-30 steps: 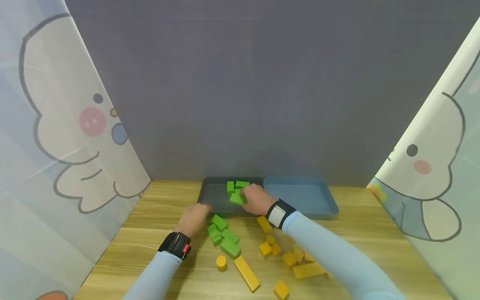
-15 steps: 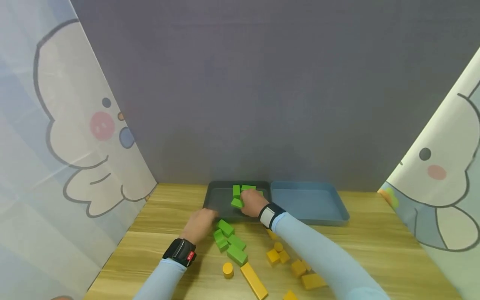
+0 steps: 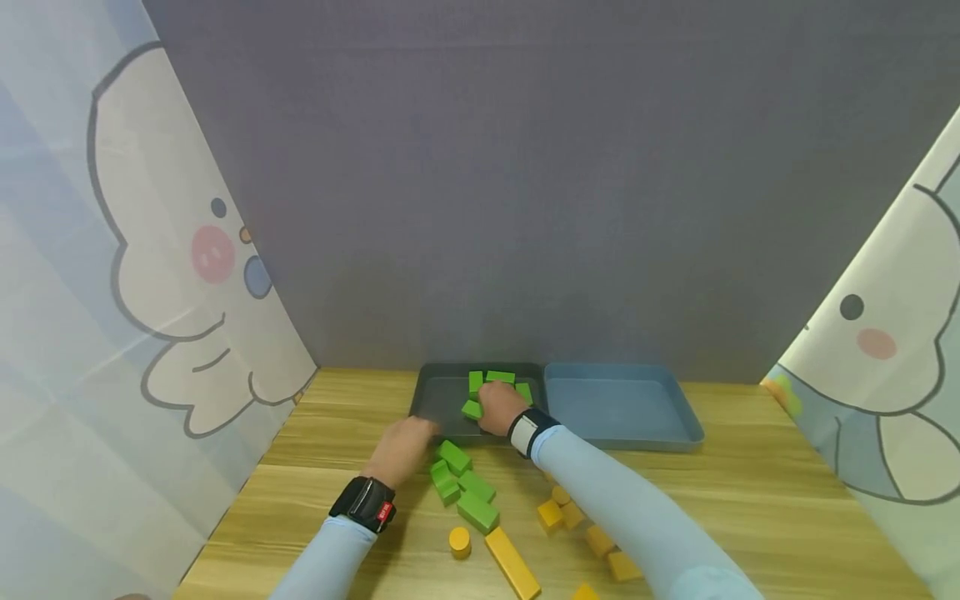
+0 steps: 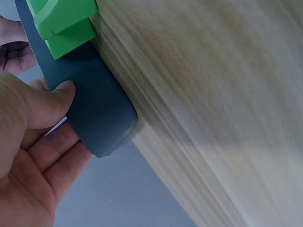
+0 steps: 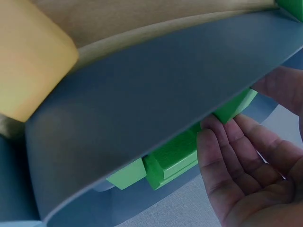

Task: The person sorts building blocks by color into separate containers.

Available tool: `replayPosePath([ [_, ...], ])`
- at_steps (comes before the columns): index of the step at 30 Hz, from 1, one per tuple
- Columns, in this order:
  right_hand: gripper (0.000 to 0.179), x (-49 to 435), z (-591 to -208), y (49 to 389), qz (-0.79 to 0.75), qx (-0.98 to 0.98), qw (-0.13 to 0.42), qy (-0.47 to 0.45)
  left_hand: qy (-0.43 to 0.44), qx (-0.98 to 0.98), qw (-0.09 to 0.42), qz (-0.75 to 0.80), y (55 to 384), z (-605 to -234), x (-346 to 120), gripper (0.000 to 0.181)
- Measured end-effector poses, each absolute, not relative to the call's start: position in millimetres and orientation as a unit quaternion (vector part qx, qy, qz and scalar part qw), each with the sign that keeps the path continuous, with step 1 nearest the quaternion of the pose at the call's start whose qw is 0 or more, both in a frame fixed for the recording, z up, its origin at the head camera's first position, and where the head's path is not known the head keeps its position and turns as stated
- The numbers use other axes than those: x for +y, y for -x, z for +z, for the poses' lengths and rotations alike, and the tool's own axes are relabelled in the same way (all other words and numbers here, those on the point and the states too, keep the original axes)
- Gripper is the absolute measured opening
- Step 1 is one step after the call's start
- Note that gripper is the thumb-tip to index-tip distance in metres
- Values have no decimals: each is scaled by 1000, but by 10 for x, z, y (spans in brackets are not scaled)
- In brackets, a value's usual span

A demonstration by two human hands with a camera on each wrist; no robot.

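Note:
At the far side of the table stands a dark grey tray. My left hand holds its near left corner; in the left wrist view the thumb presses the outside of the wall and the fingers lie behind it. Inside the tray, my right hand pinches a green block between thumb and fingertips, partly hidden by the tray wall in the right wrist view. More green blocks lie around that hand in the tray. Several other green blocks lie on the table just in front of it.
A blue-grey tray adjoins the dark one on the right. Nearer on the table are yellow pieces: a long bar, a short cylinder and several small blocks, some hidden under the right forearm. A grey backdrop rises behind.
My right hand has moved a little left within the tray with the green block, uncovering a block at its right. My left hand stays at the corner. The head view has shifted slightly.

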State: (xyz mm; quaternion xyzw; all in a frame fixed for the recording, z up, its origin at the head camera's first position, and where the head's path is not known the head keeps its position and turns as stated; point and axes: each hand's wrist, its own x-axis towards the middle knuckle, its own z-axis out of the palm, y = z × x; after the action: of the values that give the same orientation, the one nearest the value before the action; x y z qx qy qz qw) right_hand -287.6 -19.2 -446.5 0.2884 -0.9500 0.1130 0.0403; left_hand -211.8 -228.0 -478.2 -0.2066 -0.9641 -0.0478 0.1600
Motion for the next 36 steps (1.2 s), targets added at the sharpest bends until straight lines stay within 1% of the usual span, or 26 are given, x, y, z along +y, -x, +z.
replayPosePath([
  [4,50,-190,-4499,2920,110,-950,39,-289,202,-965,157,-49,2130,-4786,-2260,18],
  [14,41,-168,-4538,3008,100,-951,47,-289,195,-968,150,-45,2179,-4802,-2215,18],
  [24,52,-70,-4470,3048,123,-942,46,-308,189,-970,145,-52,2216,-4785,-2178,18],
  [29,54,16,-4405,3058,120,-948,47,-291,191,-970,143,-52,2251,-4768,-2206,19],
  [31,51,37,-4385,3070,118,-951,43,-284,188,-971,141,-55,2257,-4757,-2242,18],
  [32,46,50,-4375,3071,121,-951,40,-281,185,-971,139,-57,2260,-4755,-2263,18],
  [36,13,140,-4327,3050,144,-949,23,-280,173,-975,126,-65,2283,-4753,-2335,19],
])
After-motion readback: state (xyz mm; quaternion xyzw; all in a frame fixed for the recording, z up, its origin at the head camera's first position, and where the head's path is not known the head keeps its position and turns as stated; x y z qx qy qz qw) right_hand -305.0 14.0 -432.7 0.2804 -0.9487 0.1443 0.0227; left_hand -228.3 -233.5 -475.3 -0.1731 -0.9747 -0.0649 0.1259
